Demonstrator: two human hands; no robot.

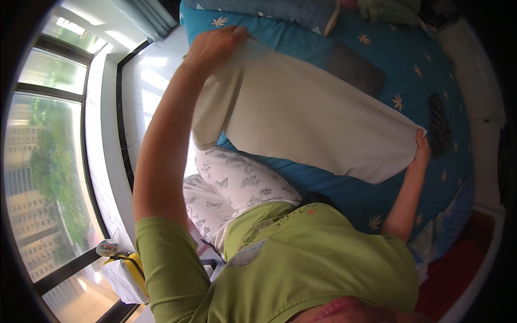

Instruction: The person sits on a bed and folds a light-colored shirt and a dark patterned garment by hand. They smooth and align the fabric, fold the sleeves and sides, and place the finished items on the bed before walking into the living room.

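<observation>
A beige piece of cloth, perhaps a garment, is stretched sideways between my two hands over a bed with a teal leaf-patterned sheet. My left hand grips its far left end, slightly blurred, with the fingertips partly lost against the cloth. At the opposite end, my right hand pinches a corner between thumb and fingers. A separate flap hangs down below my left hand, close to my patterned trousers. Beyond the cloth lies a flat grey piece of fabric, partly covered by it.
A crumpled dark speckled cloth lies right of my right hand. At the bed's far end is a blue-grey pillow or folded bedding, with a green-grey cloth beside it. Windows and a yellow-and-white bag are at left.
</observation>
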